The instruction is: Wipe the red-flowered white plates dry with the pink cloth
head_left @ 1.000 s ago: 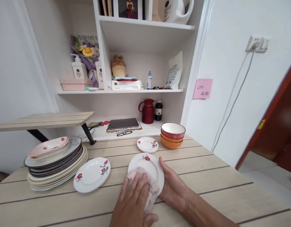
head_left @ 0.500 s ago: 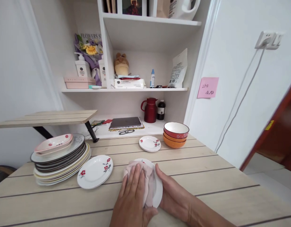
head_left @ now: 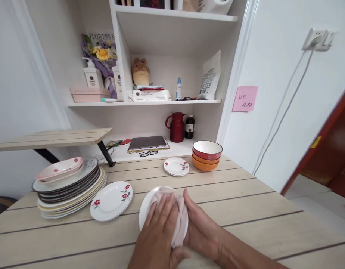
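A white plate (head_left: 144, 210) is held low over the front of the wooden table. My right hand (head_left: 202, 228) grips its right rim, with the thumb up along the edge and the other fingers partly hidden beneath. My left hand (head_left: 161, 228) presses a pale pink cloth (head_left: 182, 224) onto the plate's face, its fingers close together over the fabric. The cloth covers most of the plate's middle and right side. To the left lie flower-patterned plates (head_left: 112, 201), one upon another. Smaller flowered plates (head_left: 176, 166) sit behind the held plate.
At the left rises a tall stack of plates (head_left: 68, 198) topped by a pink-spotted dish (head_left: 60, 169), beside a raised wooden stand (head_left: 55, 137). Stacked bowls (head_left: 207, 155) stand at the back right. Behind the table are a laptop (head_left: 147, 142), glasses (head_left: 149, 153) and a red jug (head_left: 177, 127).
The cloth and my left hand have shifted right across the plate, baring its left side. My right hand still has the rim. The camera view has moved slightly.
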Demonstrator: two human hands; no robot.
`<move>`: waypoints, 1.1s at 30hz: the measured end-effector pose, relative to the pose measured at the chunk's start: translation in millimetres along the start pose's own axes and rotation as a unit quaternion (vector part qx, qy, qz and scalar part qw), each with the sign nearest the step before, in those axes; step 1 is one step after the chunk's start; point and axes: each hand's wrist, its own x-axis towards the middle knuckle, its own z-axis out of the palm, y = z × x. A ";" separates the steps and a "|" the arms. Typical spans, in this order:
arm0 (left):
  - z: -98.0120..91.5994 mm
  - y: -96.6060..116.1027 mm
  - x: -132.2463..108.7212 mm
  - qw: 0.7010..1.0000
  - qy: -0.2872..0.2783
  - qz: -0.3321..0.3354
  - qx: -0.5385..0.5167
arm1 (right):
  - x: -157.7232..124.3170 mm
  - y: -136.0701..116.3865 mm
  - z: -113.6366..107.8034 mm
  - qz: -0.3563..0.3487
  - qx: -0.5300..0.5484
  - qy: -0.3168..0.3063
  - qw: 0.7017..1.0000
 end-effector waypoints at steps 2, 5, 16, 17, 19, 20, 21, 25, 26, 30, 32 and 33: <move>0.8 0.0 0.5 0.999 -0.005 0.031 -0.016 | 0.0 -5.8 -3.0 -0.003 0.013 0.010 1.000; 2.3 1.6 1.3 0.996 -0.023 0.075 -0.032 | -1.2 -16.4 -7.5 -0.011 0.019 0.026 0.999; -7.5 2.8 3.0 0.994 -0.102 -0.021 -0.016 | -7.5 -31.5 -8.3 -0.058 0.005 0.052 0.997; -6.4 2.5 2.3 0.994 -0.102 -0.025 -0.019 | -7.5 -28.8 -9.1 -0.049 0.006 0.046 0.998; -3.7 2.4 1.0 0.994 -0.099 -0.024 -0.029 | -7.4 -22.5 -10.5 -0.028 0.003 0.037 0.999; -2.4 2.4 0.5 0.995 -0.096 -0.020 -0.033 | -7.4 -19.3 -10.9 -0.019 0.002 0.036 0.999; -1.3 2.6 0.2 0.995 -0.093 -0.012 -0.035 | -7.5 -16.3 -10.8 -0.010 0.001 0.040 0.999; 0.3 2.8 0.8 0.998 -0.043 0.048 -0.020 | -8.9 -7.9 -6.2 0.011 -0.005 0.065 0.998; -0.1 3.1 1.4 0.998 -0.030 0.059 -0.006 | -9.2 -6.6 -4.8 0.013 -0.010 0.067 0.998; -3.3 7.8 5.9 0.996 0.006 0.051 0.079 | -8.3 -2.6 -2.0 0.028 -0.008 0.072 0.997; -4.7 11.4 8.7 0.992 0.023 0.031 0.118 | -6.0 -1.7 -2.5 0.028 0.009 0.075 0.997; -5.2 12.8 9.7 0.991 0.029 0.020 0.133 | -4.6 -1.8 -3.0 0.023 0.019 0.068 0.997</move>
